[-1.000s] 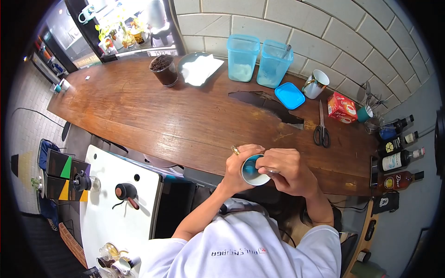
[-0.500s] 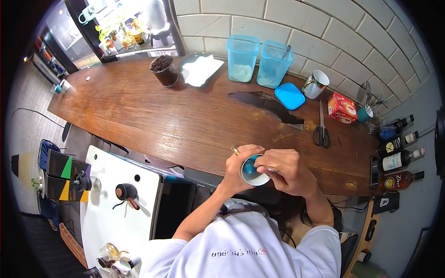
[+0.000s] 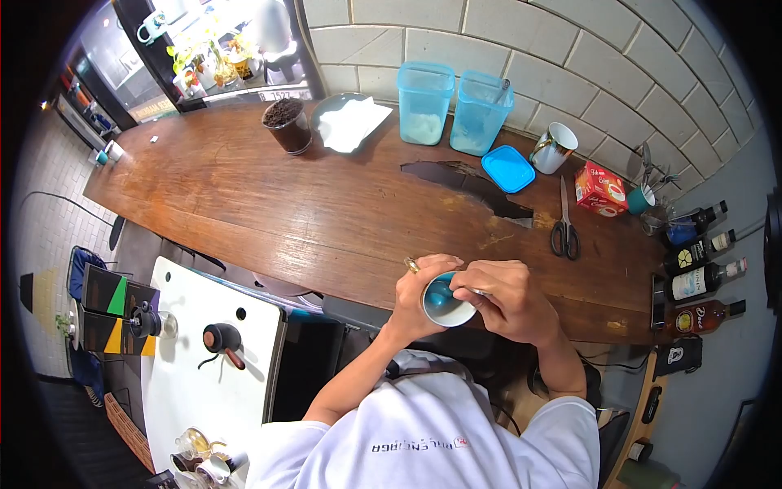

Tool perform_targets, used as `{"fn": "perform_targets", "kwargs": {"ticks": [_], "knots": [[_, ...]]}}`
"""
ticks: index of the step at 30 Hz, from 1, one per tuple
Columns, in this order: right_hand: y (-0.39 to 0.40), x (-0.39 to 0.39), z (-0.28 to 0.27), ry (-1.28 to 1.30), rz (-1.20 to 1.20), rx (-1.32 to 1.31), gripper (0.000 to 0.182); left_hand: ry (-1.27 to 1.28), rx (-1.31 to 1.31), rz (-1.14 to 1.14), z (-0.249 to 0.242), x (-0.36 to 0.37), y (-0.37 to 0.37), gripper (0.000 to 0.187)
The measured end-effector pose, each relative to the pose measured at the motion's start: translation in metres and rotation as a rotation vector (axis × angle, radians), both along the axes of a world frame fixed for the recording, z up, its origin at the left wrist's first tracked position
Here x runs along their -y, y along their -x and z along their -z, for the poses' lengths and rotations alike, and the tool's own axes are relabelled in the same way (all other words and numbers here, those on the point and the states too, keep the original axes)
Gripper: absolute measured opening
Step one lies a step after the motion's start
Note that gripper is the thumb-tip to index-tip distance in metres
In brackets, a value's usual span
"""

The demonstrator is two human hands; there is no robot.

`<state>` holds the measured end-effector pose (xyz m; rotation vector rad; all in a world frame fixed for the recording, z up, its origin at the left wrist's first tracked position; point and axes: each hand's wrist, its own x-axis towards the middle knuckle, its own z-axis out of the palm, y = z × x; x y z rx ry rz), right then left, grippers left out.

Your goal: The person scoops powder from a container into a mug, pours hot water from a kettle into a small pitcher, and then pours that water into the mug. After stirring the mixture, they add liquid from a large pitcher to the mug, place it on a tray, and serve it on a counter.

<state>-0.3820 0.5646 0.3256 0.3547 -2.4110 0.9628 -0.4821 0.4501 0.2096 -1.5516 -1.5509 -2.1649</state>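
My left hand (image 3: 417, 295) is wrapped around a small cup (image 3: 445, 300) with a white rim and a blue inside, held just at the near edge of the long wooden counter (image 3: 285, 196). My right hand (image 3: 509, 303) is curled over the cup's right side, its fingers pinching a thin metal spoon handle (image 3: 479, 292) that reaches into the cup. What lies inside the cup is hidden by the fingers.
Two blue plastic tubs (image 3: 452, 106) and a blue lid (image 3: 508, 169) stand at the back wall. A mug (image 3: 554, 148), scissors (image 3: 564, 224), a red box (image 3: 600, 189) and bottles (image 3: 700, 269) lie to the right. A dark jar (image 3: 287, 125) and a plate (image 3: 350, 121) sit back left.
My right hand has shifted slightly over the cup, turning the spoon inside it. The left hand and the cup stay where they were.
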Motion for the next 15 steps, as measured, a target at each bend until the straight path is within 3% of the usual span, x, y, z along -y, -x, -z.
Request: {"fn": "perform_targets", "kwargs": {"ticks": [15], "knots": [[0.0003,-0.0005,0.0031,-0.008,-0.018,-0.010,0.008,-0.001,-0.001,-0.001,0.0004,-0.0001,0.0006,0.063]]}}
